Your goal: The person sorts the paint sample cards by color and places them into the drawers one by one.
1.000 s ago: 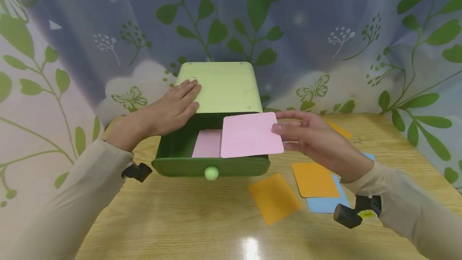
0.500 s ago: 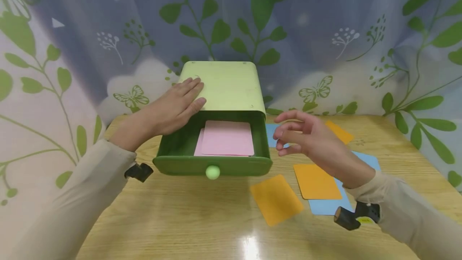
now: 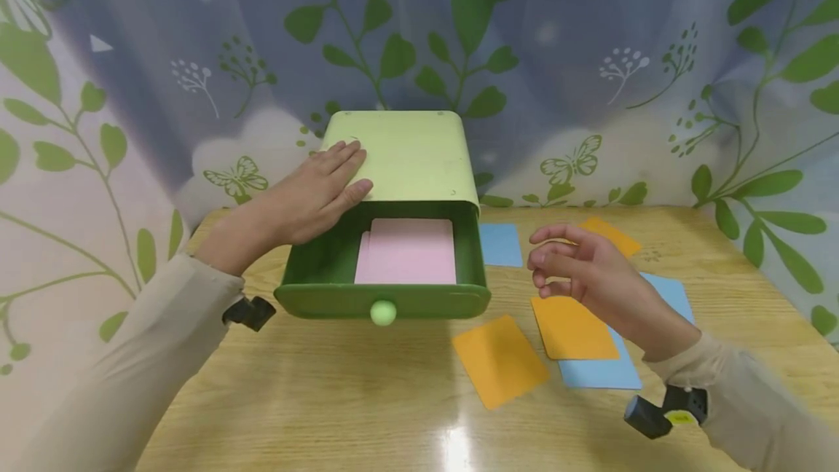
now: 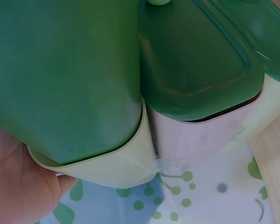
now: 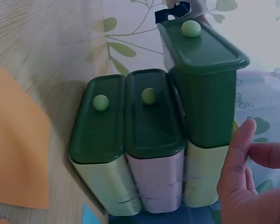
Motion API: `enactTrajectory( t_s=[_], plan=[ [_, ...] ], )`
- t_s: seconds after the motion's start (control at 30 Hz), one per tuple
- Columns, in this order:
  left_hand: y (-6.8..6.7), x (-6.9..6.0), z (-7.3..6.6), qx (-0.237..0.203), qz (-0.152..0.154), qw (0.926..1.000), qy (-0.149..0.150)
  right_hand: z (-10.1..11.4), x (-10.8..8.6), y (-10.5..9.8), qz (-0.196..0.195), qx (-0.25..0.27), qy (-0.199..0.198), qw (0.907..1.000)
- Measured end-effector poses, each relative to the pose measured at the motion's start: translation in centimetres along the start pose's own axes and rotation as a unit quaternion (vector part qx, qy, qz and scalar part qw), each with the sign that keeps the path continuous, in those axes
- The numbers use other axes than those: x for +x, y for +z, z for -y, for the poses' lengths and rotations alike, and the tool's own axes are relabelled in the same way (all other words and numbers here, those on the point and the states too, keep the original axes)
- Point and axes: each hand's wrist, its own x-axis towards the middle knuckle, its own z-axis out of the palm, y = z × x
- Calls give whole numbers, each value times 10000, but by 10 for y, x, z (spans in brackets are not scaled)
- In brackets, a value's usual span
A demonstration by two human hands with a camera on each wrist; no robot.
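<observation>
A pale green drawer unit (image 3: 409, 159) stands against the curtain, its top dark green drawer (image 3: 314, 303) pulled out. Inside lie overlapping pink cards (image 3: 413, 250). My left hand (image 3: 317, 195) rests flat on the unit's top left, fingers extended. To the right of the drawer, my right hand (image 3: 590, 268) hovers over the table with loosely curled fingers and nothing in them. Beneath and around it are an orange card (image 3: 570, 333) lying partly on a blue card (image 3: 599, 376). The right wrist view shows two closed drawers, including the middle drawer (image 5: 154, 121), under the pulled-out one.
Another orange card (image 3: 501, 363) lies in front of the drawer's right corner. A blue card (image 3: 501, 245) is beside the unit, with a further orange card (image 3: 612, 235) and blue card (image 3: 671, 297) to the right. A patterned curtain (image 3: 557, 79) backs the wooden table (image 3: 328, 399).
A second ago my right hand held a pink card over the drawer. That card now lies in the drawer, and the hand has moved right. My left hand has stayed put.
</observation>
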Motion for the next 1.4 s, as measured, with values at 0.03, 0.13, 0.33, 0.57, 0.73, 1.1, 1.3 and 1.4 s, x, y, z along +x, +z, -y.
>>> enactTrajectory(
  t_s=[0.03, 0.13, 0.33, 0.57, 0.73, 1.1, 1.3, 1.4],
  plan=[
    [0, 0, 0, -6, 10, 10000, -4, -3, 0, -1, 19, 3, 24, 10000],
    [1, 0, 0, -18, 29, 10000, -15, -9, 0, -4, -74, -116, 127, 9998],
    [2, -1, 1, -40, 21, 10000, -26, -7, 10, -7, -536, -643, 339, 9959],
    [4, -1, 2, -34, 2, 10000, -29, -5, 16, -2, -613, -814, 221, 9945],
    [3, -1, 1, -47, 66, 10000, -49, -14, 9, 11, -735, -1489, -56, 9861],
    [-8, -1, -3, -380, 445, 9983, 18, -19, -23, 95, -2253, -6186, -3573, 6625],
    [-16, 0, -8, -411, 712, 9966, -105, -33, -19, 147, -2221, -6884, -3829, 5746],
    [-16, 0, -10, -396, 776, 9961, -158, -42, -8, 161, -2368, -7000, -3888, 5502]
  ],
)
